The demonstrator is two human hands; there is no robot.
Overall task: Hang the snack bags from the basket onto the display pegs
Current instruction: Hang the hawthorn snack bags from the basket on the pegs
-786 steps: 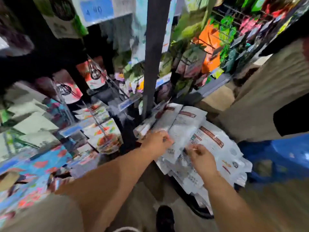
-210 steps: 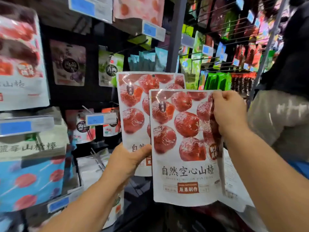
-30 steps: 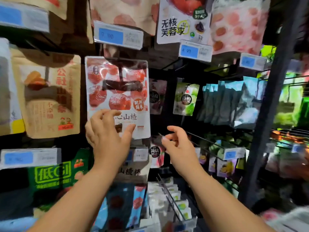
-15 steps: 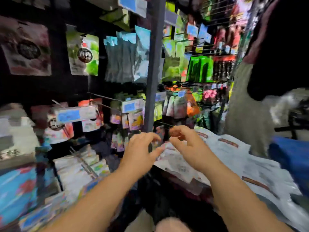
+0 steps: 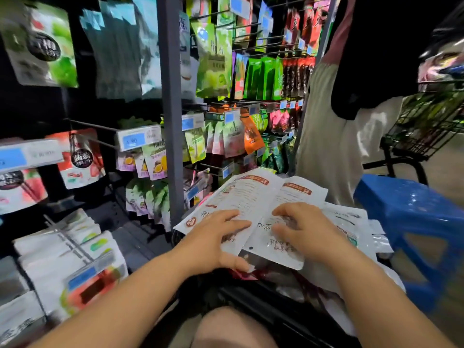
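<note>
Several white snack bags (image 5: pixel 253 194) lie back side up in a heap on the dark basket (image 5: pixel 266 307) in front of me. My left hand (image 5: pixel 213 239) lies on the near-left bag, fingers spread on top and thumb curled under its near edge. To its right, my right hand (image 5: pixel 303 229) rests with bent fingers on the neighbouring bag (image 5: pixel 273 249). Metal display pegs (image 5: pixel 93 125) with price tags stick out of the dark rack at left, one of them bare along its length.
A grey upright post (image 5: pixel 170 96) divides the rack; hanging snack bags fill both sides. Boxed goods sit low at left (image 5: pixel 62 257). A person in light trousers (image 5: pixel 326 136) stands close on the right beside a blue plastic stool (image 5: pixel 411 217) and a wire cart (image 5: pixel 426 121).
My view has dropped from the rack to the basket. Both hands have come down from the hung bag and now lie on the white bags in the heap.
</note>
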